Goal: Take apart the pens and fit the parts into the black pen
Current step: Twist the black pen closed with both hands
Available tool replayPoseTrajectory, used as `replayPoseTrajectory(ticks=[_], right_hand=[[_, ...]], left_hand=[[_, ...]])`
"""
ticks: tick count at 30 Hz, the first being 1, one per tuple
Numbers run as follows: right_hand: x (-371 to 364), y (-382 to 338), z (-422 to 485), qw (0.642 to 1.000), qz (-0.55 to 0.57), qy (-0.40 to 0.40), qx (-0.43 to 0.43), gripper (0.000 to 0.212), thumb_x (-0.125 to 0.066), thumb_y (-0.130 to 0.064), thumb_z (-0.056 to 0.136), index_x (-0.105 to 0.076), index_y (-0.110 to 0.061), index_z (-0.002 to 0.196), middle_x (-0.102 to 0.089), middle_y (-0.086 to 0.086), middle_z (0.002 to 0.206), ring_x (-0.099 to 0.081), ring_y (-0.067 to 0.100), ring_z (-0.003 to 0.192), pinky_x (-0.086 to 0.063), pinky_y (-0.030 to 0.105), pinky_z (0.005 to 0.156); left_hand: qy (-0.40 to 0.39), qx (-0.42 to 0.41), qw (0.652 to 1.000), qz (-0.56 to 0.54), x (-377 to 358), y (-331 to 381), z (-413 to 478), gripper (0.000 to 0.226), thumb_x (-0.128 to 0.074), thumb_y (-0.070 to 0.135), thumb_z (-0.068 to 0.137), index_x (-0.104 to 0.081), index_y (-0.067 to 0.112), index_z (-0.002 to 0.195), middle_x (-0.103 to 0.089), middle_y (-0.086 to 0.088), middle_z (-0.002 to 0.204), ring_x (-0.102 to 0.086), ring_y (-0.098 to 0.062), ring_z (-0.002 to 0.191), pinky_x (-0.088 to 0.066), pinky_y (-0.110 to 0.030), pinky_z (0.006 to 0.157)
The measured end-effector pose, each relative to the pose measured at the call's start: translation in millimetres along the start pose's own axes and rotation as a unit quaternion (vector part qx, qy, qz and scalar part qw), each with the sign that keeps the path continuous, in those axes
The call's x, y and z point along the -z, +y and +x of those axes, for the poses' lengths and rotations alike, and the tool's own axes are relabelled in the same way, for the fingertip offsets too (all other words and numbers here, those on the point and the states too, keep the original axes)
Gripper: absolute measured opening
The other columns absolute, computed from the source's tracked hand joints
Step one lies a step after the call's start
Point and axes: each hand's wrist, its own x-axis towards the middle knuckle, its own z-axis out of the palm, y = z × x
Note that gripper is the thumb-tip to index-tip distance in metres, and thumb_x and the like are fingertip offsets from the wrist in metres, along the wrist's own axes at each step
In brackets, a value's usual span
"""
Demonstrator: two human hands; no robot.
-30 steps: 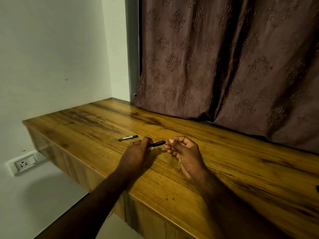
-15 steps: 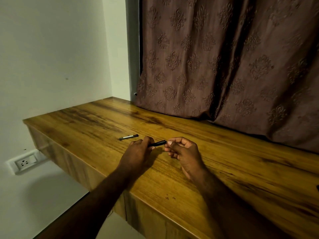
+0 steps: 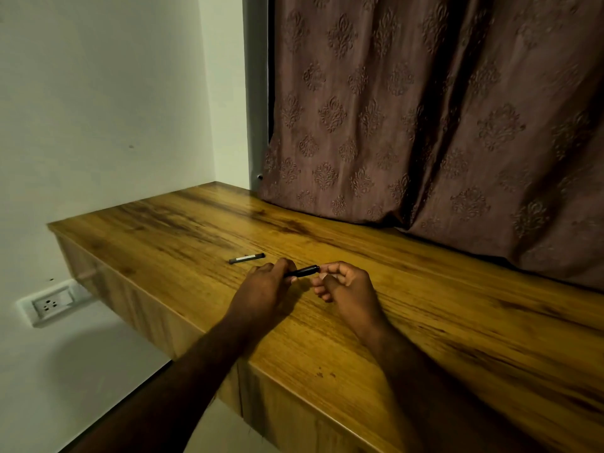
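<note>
Little has been moved vs 1 s ago: the black pen (image 3: 301,272) is kept just above the wooden desk (image 3: 457,322). It is gripped at one end by the L hand (image 3: 261,291), and its other end is pinched by the curled R hand (image 3: 348,286). A grey pen part (image 3: 246,258) is left lying on the desk, just beyond the L hand.

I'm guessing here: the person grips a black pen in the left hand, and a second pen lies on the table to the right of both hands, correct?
Not quite. The left hand does grip the black pen, but the second pen lies on the table to the left, just beyond the left hand. The head view shows this.
</note>
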Motion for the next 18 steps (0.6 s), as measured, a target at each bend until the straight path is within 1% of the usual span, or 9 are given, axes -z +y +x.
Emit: replayPoseTrajectory(ticks=[3, 5, 7, 10, 12, 13, 15, 17, 18], right_hand=[[-1.4, 5.4, 0.6, 0.994, -0.112, 0.011, 0.019, 0.016, -0.056, -0.004, 0.094, -0.065, -0.018, 0.093, -0.072, 0.003, 0.084, -0.064, 0.009, 0.068, -0.05, 0.022, 0.061], [-1.6, 8.4, 0.8, 0.978, -0.204, 0.014, 0.046, 0.014, -0.061, -0.008, 0.091, -0.067, -0.02, 0.094, -0.07, -0.003, 0.082, -0.062, 0.008, 0.069, -0.049, 0.024, 0.062], [-2.1, 8.1, 0.0, 0.965, -0.254, 0.018, 0.062, 0.012, -0.062, -0.011, 0.091, -0.069, -0.019, 0.096, -0.069, -0.005, 0.084, -0.063, 0.007, 0.071, -0.049, 0.025, 0.062], [-2.0, 5.8, -1.5, 0.96, -0.272, 0.028, 0.066, 0.014, -0.061, -0.01, 0.091, -0.07, -0.018, 0.099, -0.07, -0.005, 0.087, -0.065, 0.008, 0.075, -0.053, 0.029, 0.068], [-1.0, 5.4, -1.1, 0.959, -0.273, 0.036, 0.07, 0.016, -0.059, -0.009, 0.091, -0.071, -0.016, 0.1, -0.072, -0.003, 0.09, -0.066, 0.009, 0.078, -0.054, 0.028, 0.07], [-0.1, 5.4, -0.6, 0.959, -0.271, 0.043, 0.072, 0.017, -0.059, -0.009, 0.091, -0.071, -0.016, 0.102, -0.072, -0.003, 0.092, -0.065, 0.009, 0.08, -0.053, 0.024, 0.068], [2.3, 5.3, 1.0, 0.96, -0.264, 0.06, 0.075, 0.018, -0.059, -0.009, 0.092, -0.071, -0.016, 0.102, -0.071, -0.004, 0.093, -0.064, 0.006, 0.08, -0.046, 0.015, 0.062], [5.1, 4.7, 3.1, 0.96, -0.259, 0.072, 0.077, 0.016, -0.06, -0.009, 0.092, -0.071, -0.018, 0.1, -0.07, -0.006, 0.091, -0.061, 0.001, 0.077, -0.04, 0.01, 0.059], [7.2, 4.7, 4.6, 0.96, -0.257, 0.079, 0.078, 0.015, -0.06, -0.009, 0.091, -0.071, -0.018, 0.099, -0.069, -0.006, 0.089, -0.06, 0.0, 0.076, -0.04, 0.01, 0.058]], left_hand=[[0.0, 0.0, 1.0, -0.006, 2.1, 3.7, 0.1, 0.054, -0.021, 0.069, 0.089, -0.05, 0.025, 0.1, -0.062, 0.0, 0.08, -0.054, -0.019, 0.071, -0.04, -0.032, 0.062], [0.002, -0.006, 1.0, 0.0, 4.4, 7.2, 0.2, 0.049, -0.026, 0.064, 0.091, -0.051, 0.023, 0.1, -0.063, 0.0, 0.08, -0.054, -0.019, 0.071, -0.035, -0.031, 0.063], [0.003, -0.011, 1.0, -0.002, 6.3, 9.6, 0.0, 0.047, -0.029, 0.061, 0.091, -0.052, 0.02, 0.099, -0.063, 0.0, 0.079, -0.054, -0.019, 0.07, -0.033, -0.029, 0.063], [0.004, -0.014, 1.0, -0.013, 8.1, 11.0, -0.3, 0.049, -0.029, 0.06, 0.091, -0.053, 0.019, 0.098, -0.063, 0.0, 0.077, -0.055, -0.019, 0.068, -0.032, -0.029, 0.061], [0.005, -0.013, 1.0, -0.012, 9.0, 11.8, -0.3, 0.05, -0.027, 0.062, 0.091, -0.053, 0.02, 0.099, -0.064, 0.001, 0.078, -0.055, -0.018, 0.068, -0.033, -0.029, 0.061], [0.004, -0.011, 1.0, -0.013, 9.2, 12.3, -0.3, 0.053, -0.025, 0.063, 0.091, -0.053, 0.02, 0.099, -0.064, 0.0, 0.079, -0.055, -0.018, 0.069, -0.034, -0.029, 0.061], [0.0, 0.0, 1.0, -0.018, 8.6, 12.4, -0.3, 0.06, -0.019, 0.068, 0.089, -0.053, 0.02, 0.1, -0.064, 0.0, 0.081, -0.055, -0.018, 0.071, -0.035, -0.03, 0.061], [-0.001, 0.014, 1.0, -0.019, 7.0, 9.8, -0.5, 0.056, -0.021, 0.069, 0.089, -0.052, 0.024, 0.1, -0.062, 0.002, 0.082, -0.055, -0.016, 0.072, -0.039, -0.031, 0.06], [-0.002, 0.023, 1.0, -0.019, 5.9, 7.5, -0.5, 0.051, -0.024, 0.068, 0.089, -0.051, 0.027, 0.1, -0.062, 0.003, 0.082, -0.055, -0.016, 0.074, -0.041, -0.032, 0.059]])
